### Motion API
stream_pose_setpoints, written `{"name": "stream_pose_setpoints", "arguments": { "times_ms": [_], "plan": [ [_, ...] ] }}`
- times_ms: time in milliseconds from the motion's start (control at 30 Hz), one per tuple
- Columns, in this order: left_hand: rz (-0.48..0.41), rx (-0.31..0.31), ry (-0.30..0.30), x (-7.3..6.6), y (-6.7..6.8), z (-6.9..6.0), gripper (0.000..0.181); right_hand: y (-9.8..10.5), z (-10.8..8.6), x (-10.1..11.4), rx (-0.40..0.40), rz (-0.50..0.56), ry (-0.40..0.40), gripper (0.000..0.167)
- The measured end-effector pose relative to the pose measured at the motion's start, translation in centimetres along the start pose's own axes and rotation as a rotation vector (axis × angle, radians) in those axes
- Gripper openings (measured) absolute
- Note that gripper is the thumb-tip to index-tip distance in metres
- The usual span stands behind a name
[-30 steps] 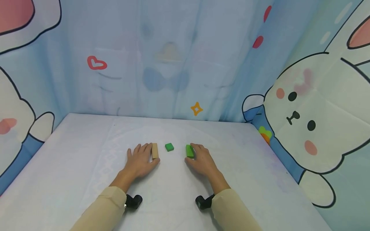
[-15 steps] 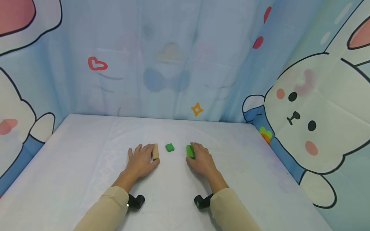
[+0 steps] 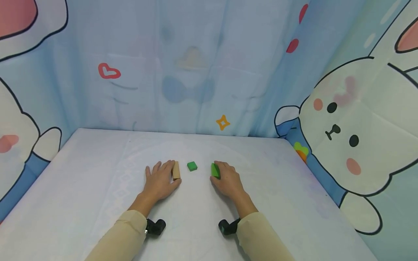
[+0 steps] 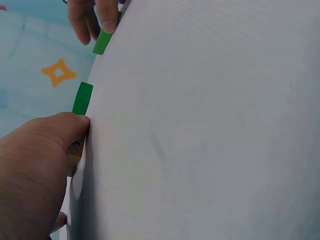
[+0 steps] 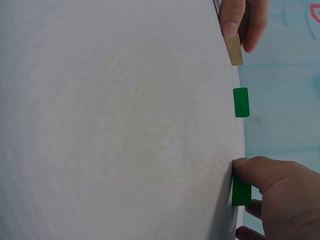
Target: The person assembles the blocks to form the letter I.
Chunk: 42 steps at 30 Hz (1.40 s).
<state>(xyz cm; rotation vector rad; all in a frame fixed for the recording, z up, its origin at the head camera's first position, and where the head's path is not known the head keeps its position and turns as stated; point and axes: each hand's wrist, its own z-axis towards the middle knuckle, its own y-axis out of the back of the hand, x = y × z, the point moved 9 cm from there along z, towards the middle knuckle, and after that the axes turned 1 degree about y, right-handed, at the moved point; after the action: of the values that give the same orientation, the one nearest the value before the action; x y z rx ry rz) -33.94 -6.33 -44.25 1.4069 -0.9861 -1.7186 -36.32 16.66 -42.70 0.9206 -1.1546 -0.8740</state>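
Observation:
My left hand (image 3: 159, 183) holds a plain wooden block (image 3: 176, 170) lengthwise, thumb at its near end and fingers at its far end. On the right, my right hand (image 3: 229, 180) grips a green block (image 3: 214, 170) in much the same way, thumb near and fingertips beyond. Between the two hands a smaller green block (image 3: 192, 166) lies on the white tabletop, touched by neither. The left wrist view shows my left thumb (image 4: 62, 127) against the wooden block (image 4: 74, 157). In the right wrist view the right thumb (image 5: 257, 170) covers part of the green block (image 5: 241, 192).
A white cloth covers the table (image 3: 196, 221). Behind it hangs a light blue curtain (image 3: 147, 105) with cartoon prints, and a printed rabbit (image 3: 365, 127) fills the right side. Black wrist cameras (image 3: 156, 227) sit at both cuffs.
Both hands stay almost where they were, with the same blocks held. The green block at my right hand has turned slightly. The small green block has not moved.

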Motion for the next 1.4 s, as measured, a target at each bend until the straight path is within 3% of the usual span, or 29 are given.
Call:
{"name": "stream_pose_setpoints", "arguments": {
  "times_ms": [700,1400],
  "plan": [
    [0.013,0.002,-0.007,-0.3,0.2,0.1,0.068,0.2,-0.7,-0.2,0.001,0.079,-0.036,0.061],
    [0.017,0.004,-0.002,-0.2,0.0,0.0,0.067,0.3,-2.2,1.4,0.026,0.126,0.013,0.063]
  ]
}}
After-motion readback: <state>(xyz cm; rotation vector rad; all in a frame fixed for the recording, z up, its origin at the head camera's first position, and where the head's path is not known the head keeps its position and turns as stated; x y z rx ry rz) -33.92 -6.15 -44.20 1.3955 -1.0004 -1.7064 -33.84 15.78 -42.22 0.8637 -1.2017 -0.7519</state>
